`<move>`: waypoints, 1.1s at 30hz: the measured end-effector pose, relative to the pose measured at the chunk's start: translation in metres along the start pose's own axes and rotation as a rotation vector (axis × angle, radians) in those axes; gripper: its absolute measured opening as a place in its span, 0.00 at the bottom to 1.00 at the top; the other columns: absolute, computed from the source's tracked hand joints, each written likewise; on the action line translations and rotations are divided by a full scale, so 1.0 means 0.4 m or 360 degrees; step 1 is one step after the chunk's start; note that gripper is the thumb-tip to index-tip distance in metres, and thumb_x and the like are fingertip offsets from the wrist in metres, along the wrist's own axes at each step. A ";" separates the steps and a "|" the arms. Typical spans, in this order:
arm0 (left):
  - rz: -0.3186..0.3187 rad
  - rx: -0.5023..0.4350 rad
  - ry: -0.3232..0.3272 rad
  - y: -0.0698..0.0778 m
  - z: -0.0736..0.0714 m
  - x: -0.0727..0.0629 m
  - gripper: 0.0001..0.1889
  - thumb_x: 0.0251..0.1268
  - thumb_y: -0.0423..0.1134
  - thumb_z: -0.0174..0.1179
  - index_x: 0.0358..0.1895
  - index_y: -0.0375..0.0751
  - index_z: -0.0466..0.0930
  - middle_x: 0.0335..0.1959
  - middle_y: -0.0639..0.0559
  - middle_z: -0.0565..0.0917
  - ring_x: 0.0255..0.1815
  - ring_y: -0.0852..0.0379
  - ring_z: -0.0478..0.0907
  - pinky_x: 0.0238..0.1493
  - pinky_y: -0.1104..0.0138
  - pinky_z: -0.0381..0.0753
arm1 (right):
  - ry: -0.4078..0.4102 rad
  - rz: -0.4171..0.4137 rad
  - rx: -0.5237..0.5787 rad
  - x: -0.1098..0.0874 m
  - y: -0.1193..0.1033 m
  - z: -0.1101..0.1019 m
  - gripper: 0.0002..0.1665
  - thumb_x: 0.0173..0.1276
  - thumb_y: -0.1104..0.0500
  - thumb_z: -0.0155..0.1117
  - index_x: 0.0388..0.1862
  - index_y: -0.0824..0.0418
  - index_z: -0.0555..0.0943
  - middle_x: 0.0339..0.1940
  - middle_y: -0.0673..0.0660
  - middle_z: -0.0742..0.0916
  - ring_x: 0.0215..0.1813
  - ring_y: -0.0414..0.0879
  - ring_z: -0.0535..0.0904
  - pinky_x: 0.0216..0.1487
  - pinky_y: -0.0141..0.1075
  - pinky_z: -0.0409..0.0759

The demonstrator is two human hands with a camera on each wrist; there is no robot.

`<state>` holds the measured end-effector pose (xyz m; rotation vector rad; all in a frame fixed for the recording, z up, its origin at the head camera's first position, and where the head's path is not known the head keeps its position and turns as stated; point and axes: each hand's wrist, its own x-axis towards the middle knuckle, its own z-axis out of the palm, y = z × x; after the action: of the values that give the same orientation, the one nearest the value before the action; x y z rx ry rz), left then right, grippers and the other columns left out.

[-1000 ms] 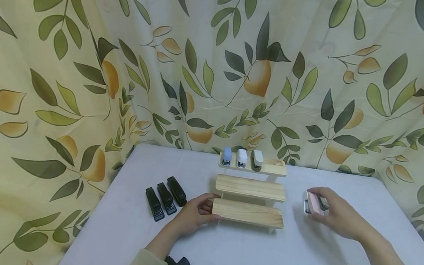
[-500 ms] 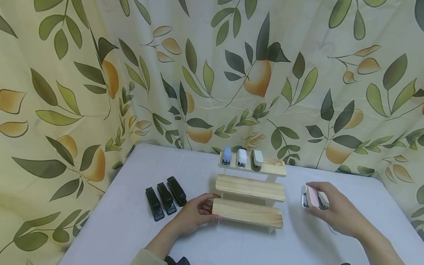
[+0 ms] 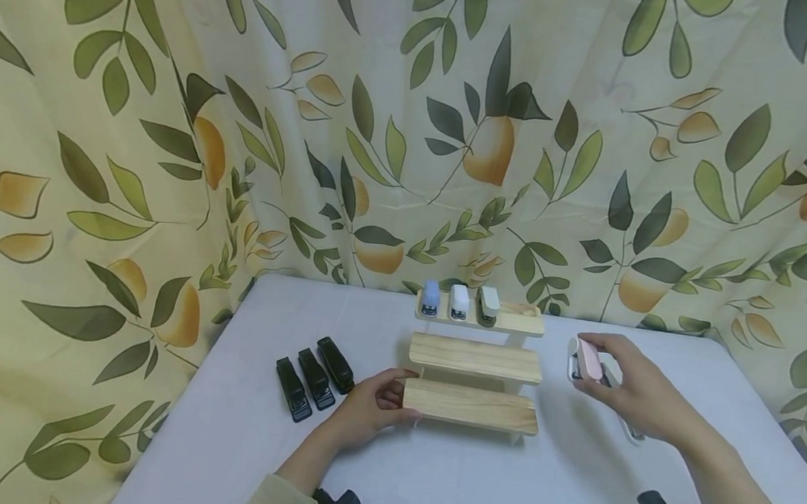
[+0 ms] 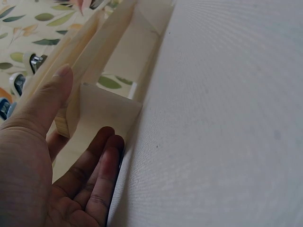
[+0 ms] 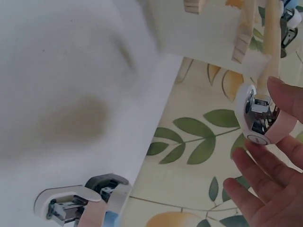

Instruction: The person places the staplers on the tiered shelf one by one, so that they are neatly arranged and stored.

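Observation:
My right hand (image 3: pixel 639 395) pinches a small pink and white stapler (image 3: pixel 589 359) above the table, right of a three-tier wooden rack (image 3: pixel 471 406). In the right wrist view that stapler (image 5: pixel 284 126) sits between thumb and fingers, its metal end showing. My left hand (image 3: pixel 368 407) grips the left end of the rack's lowest tier. Seen from the left wrist, the thumb (image 4: pixel 60 90) lies along the plank and the other fingers are by the white side support (image 4: pixel 106 106). On the top tier stand a blue stapler (image 3: pixel 431 298), a white stapler (image 3: pixel 459 302) and a pale grey-green stapler (image 3: pixel 489 306).
Three black staplers (image 3: pixel 315 378) lie side by side left of the rack. Below my right hand, mostly hidden from the head camera, another pink and white stapler (image 5: pixel 92 213) rests on the table beside a dark-based one (image 5: pixel 115 187). A leaf-patterned curtain (image 3: pixel 412 128) hangs behind the table.
My right hand has risen and moved slightly left and away from me with the pink and white stapler. Part of another stapler now shows beneath it. My left hand stays on the rack.

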<state>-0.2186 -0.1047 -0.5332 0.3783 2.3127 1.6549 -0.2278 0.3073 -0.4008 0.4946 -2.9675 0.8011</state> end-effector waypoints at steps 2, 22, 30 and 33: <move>0.0001 -0.0003 0.0001 0.001 0.000 -0.001 0.32 0.59 0.56 0.75 0.67 0.71 0.75 0.51 0.56 0.81 0.50 0.58 0.81 0.54 0.69 0.82 | 0.0003 -0.0003 0.0008 0.002 -0.004 -0.002 0.48 0.65 0.52 0.78 0.77 0.63 0.64 0.72 0.71 0.73 0.67 0.70 0.71 0.61 0.71 0.72; -0.0015 -0.0019 0.0001 0.005 0.000 -0.003 0.31 0.59 0.56 0.75 0.66 0.72 0.75 0.51 0.55 0.81 0.50 0.57 0.81 0.54 0.69 0.82 | 0.0069 -0.0104 0.0078 0.033 -0.068 -0.018 0.45 0.69 0.51 0.75 0.78 0.60 0.64 0.73 0.68 0.72 0.68 0.68 0.70 0.58 0.77 0.71; -0.0016 -0.0010 0.0002 0.003 0.001 -0.002 0.31 0.60 0.56 0.75 0.66 0.73 0.75 0.51 0.55 0.81 0.51 0.58 0.81 0.54 0.70 0.82 | 0.0067 -0.0103 0.0105 0.049 -0.093 -0.017 0.45 0.70 0.50 0.74 0.79 0.59 0.63 0.74 0.67 0.71 0.70 0.67 0.69 0.62 0.76 0.69; -0.0014 -0.0012 0.0001 0.002 0.002 -0.002 0.31 0.60 0.56 0.74 0.66 0.73 0.75 0.52 0.55 0.81 0.51 0.58 0.81 0.54 0.70 0.82 | 0.0071 -0.0120 0.0112 0.056 -0.100 -0.015 0.45 0.70 0.50 0.73 0.79 0.59 0.64 0.74 0.67 0.71 0.71 0.68 0.68 0.63 0.76 0.68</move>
<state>-0.2175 -0.1042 -0.5325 0.3660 2.3045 1.6594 -0.2369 0.2710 -0.3738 0.5800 -2.8694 0.8991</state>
